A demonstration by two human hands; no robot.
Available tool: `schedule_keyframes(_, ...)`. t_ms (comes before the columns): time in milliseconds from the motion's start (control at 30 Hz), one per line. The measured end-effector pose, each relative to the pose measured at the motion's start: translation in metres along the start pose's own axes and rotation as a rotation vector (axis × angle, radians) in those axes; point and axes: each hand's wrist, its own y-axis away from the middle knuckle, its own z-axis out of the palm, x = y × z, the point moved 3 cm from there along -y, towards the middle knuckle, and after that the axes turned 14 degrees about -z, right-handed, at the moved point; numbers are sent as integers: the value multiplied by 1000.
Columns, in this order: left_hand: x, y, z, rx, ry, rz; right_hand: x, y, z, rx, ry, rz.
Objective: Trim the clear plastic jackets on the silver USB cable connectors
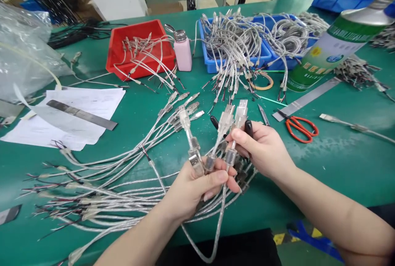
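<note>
Several clear-jacketed USB cables (pixel 188 132) are gathered in my left hand (pixel 200 185), whose thumb and fingers close round them below their plugs. My right hand (pixel 262 144) pinches the rightmost USB plug (pixel 240 113) just above its grey ferrite bead (pixel 230 157). Black covers sit on some of its fingertips. That cable's lead loops down below my left hand. Under and left of my hands lies a spread of similar cables (pixel 123 192), with stripped wire ends to the left. A second bunch (pixel 173 113) lies behind, its plugs pointing away from me.
A red bin (pixel 111 54) and blue bins (pixel 211 67) with cables stand at the back. Between them is a pink pump bottle (pixel 183 54). At right are a tall green can (pixel 324 60), red-handled scissors (pixel 300 128) and a steel ruler (pixel 305 99). Papers (pixel 70 126) lie left.
</note>
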Motion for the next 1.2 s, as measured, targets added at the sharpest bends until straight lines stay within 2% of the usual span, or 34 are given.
schedule_keyframes(300,-4,-6,0,41,82,-34,-5,1,-1,-56,102,-77)
schedule_keyframes(467,-2,-5,-4,153,102,21,-7,5,3,-132,109,-61)
schedule_keyframes(567,0,-4,-8,215,141,51,-14,8,3,-245,138,-73)
schedule_keyframes(700,1,-5,-12,251,107,75,-22,17,10,-543,230,-23)
schedule_keyframes(767,0,-5,-13,279,100,118,-23,22,15,-640,249,-38)
schedule_keyframes(867,-1,-3,-14,308,108,171,-21,23,19,-634,294,-75)
schedule_keyframes(1000,-3,-1,-10,277,49,147,-18,18,14,-486,497,-215)
schedule_keyframes(1067,-4,0,-10,279,46,136,-20,17,12,-447,506,-237)
schedule_keyframes(1200,-2,-1,-13,345,14,189,-21,21,15,-561,360,-144)
